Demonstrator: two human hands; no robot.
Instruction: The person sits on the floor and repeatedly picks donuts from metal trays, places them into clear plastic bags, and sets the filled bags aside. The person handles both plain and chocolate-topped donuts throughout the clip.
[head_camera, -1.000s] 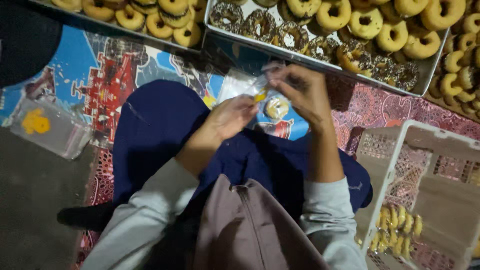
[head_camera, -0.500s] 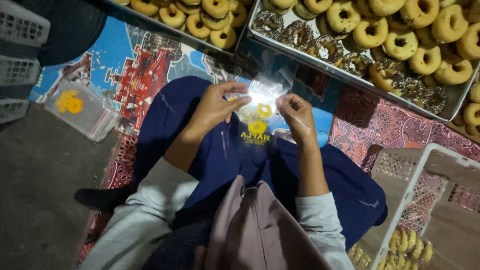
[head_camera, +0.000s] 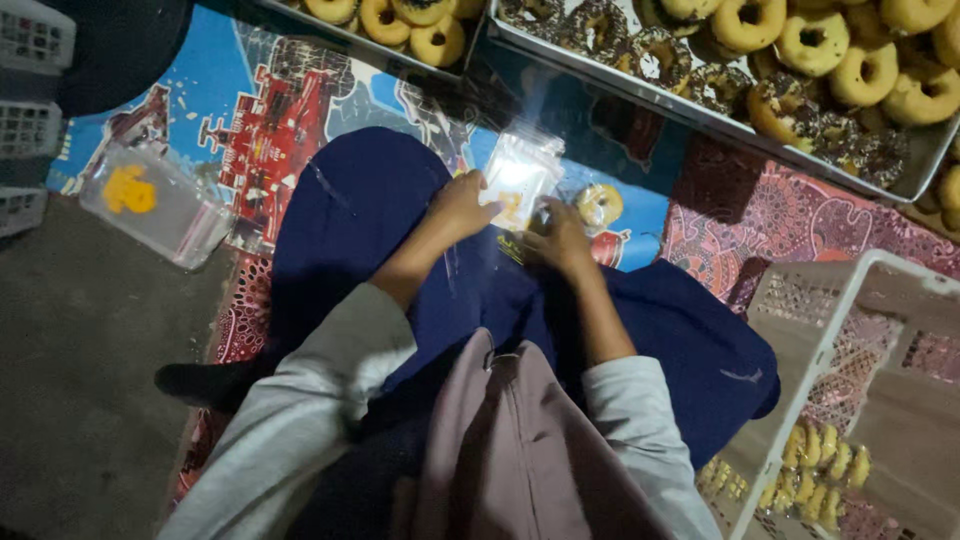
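Note:
I sit on the floor with a dark blue cloth (head_camera: 400, 230) over my lap. My left hand (head_camera: 462, 205) pinches the left edge of a small clear plastic bag (head_camera: 520, 172) with a yellow print. My right hand (head_camera: 560, 242) grips the same bag at its lower right corner. The bag is held just above my lap, and whether it holds anything is unclear. A yellow-glazed doughnut (head_camera: 598, 205) lies right beside my right hand on the patterned mat (head_camera: 260, 130).
Two metal trays (head_camera: 640, 95) packed with glazed and sprinkled doughnuts stand ahead. A white plastic crate (head_camera: 800, 400) with bagged doughnuts sits at the right. A stack of clear bags (head_camera: 150, 205) lies left, with white crates (head_camera: 30, 60) behind it.
Both hands have come down toward my lap with the bag. The doughnut seen at the bag earlier now lies on the mat by my right hand. The camera tilted downward.

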